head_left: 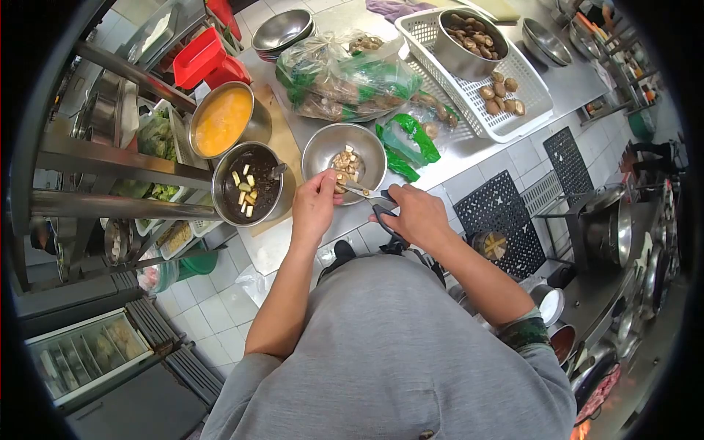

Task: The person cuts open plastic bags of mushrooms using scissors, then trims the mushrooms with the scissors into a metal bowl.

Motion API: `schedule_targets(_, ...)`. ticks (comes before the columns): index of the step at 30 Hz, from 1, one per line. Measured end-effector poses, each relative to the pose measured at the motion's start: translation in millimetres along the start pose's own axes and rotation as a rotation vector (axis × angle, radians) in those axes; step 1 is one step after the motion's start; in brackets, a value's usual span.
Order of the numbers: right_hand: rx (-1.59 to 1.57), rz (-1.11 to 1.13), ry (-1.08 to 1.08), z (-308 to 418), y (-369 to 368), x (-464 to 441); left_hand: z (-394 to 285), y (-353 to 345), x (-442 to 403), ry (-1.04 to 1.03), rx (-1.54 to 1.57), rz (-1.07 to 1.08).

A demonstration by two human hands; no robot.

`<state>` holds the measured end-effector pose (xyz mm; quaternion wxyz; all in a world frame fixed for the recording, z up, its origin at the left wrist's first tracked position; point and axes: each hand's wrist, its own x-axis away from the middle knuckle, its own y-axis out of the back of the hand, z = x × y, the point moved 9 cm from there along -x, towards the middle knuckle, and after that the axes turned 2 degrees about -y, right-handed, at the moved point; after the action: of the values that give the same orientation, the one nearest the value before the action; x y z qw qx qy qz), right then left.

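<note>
My right hand (419,216) is closed round the black handles of a pair of scissors (384,214). Their metal blades point left over the near rim of a steel bowl (314,150). Pinched in the fingers of my left hand (314,209) is a mushroom (339,188), mostly covered by the fingertips and touching or close to the blades. Cut mushroom pieces (347,161) lie at the bottom of the bowl. Beyond the bowl sits a clear and green plastic bag (330,81) with mushrooms inside.
A pot of orange liquid (224,117) and a pot of dark liquid with pale pieces (253,187) stand left. At the back right, a white basket (524,110) holds whole mushrooms and a steel pot (469,62) full of them. A metal rack (125,161) borders the left.
</note>
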<state>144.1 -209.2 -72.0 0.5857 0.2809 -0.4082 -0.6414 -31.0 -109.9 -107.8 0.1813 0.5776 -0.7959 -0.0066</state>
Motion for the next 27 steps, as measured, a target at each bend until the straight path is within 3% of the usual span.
schedule_targets(4,-0.015,0.040,-0.017,-6,-13,-6,-6,1,-1,-0.017,-0.035,0.008)
schedule_targets(10,-0.821,0.614,-0.407,-35,-77,-2,9,8,-13,-0.033,0.056,-0.026)
schedule_targets(13,-0.814,0.684,-0.365,-36,-73,1,8,16,-10,-0.001,0.090,-0.038)
schedule_targets(16,-0.484,0.523,-0.173,-37,-44,-3,5,22,-7,0.018,0.138,-0.070)
schedule_targets(20,-0.499,0.338,-0.113,-39,3,11,3,23,-9,0.038,0.222,-0.042)
schedule_targets(22,-0.617,0.366,-0.139,-53,5,27,-12,4,-14,0.040,0.305,0.023)
schedule_targets(25,-0.673,0.398,-0.156,-67,15,41,-66,-54,-40,0.004,0.300,0.238)
schedule_targets(27,-0.717,0.422,-0.152,-70,16,46,-151,-98,-39,-0.177,0.430,0.391)
